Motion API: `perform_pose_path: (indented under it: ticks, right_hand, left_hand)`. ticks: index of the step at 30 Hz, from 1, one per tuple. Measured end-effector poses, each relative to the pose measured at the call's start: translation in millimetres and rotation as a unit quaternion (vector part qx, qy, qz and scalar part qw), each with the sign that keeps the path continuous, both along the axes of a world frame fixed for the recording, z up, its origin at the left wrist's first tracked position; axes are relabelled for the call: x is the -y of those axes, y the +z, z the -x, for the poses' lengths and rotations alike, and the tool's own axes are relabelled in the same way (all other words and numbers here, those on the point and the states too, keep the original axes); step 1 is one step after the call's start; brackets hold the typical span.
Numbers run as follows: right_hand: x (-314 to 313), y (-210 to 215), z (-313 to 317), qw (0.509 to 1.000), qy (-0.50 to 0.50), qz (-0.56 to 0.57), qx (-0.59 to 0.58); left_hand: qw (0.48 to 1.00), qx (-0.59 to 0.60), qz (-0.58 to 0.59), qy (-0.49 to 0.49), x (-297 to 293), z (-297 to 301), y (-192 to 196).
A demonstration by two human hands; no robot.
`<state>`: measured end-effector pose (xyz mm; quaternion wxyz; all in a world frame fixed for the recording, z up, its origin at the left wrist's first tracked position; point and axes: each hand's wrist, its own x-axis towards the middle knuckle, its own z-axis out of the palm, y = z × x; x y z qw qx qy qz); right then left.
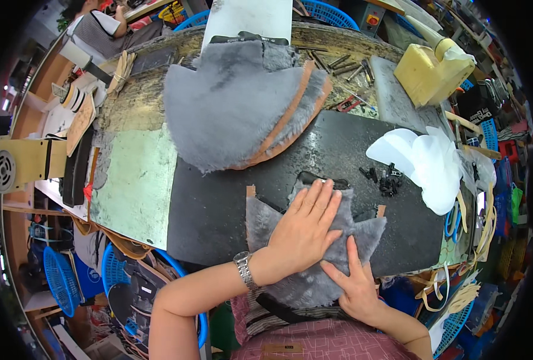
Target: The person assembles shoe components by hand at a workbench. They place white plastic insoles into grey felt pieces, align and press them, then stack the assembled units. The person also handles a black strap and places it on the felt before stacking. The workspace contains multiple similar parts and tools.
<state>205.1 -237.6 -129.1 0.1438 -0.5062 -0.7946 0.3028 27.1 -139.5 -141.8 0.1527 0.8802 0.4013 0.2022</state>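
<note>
Both hands (305,231) on grey fur piece (362,231)

My arms come into the lower part of the frame bare from the elbow down, with no sleeve over either forearm. On my left wrist sits a silver metal wristwatch (243,269) with a linked band. My left hand (302,231) and right hand (355,282) wear no gloves and no rings that I can make out. At the bottom centre shows my shirt (314,339), reddish pink with a fine pattern, and above it a striped grey-and-pink band crossed by a dark strap.
</note>
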Motion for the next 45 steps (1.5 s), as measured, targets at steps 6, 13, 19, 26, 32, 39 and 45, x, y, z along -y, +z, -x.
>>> perform_pose_path:
  ticks: [6,13,19,26,32,39,45]
  right_hand:
    - [-4,22,-9,0.978,0.039,-0.061,0.197]
    - [-81,31,-46,0.967,0.025,-0.253,0.0]
    - [-99,27,-16,0.952,0.281,-0.121,0.013]
    - [-55,22,-14,0.938,0.224,-0.26,-0.05]
    - [-120,137,30,0.822,0.131,-0.55,-0.066]
    - [-230,35,117,0.921,0.22,-0.312,0.074]
    - [-238,13,75,0.934,0.02,0.05,-0.353]
  left_hand:
    - [0.999,-0.018,0.009,-0.035,-5,6,3]
    - [0.999,-0.031,0.007,-0.034,-4,3,4]
    - [0.999,-0.001,0.003,-0.054,-11,5,8]
    - [0.949,0.279,-0.106,0.097,-8,67,30]
    - [0.718,0.586,0.01,0.374,-73,198,79]
    - [0.77,0.441,0.328,0.324,-151,210,-32]
    - [0.683,0.559,0.469,0.008,-134,152,38]
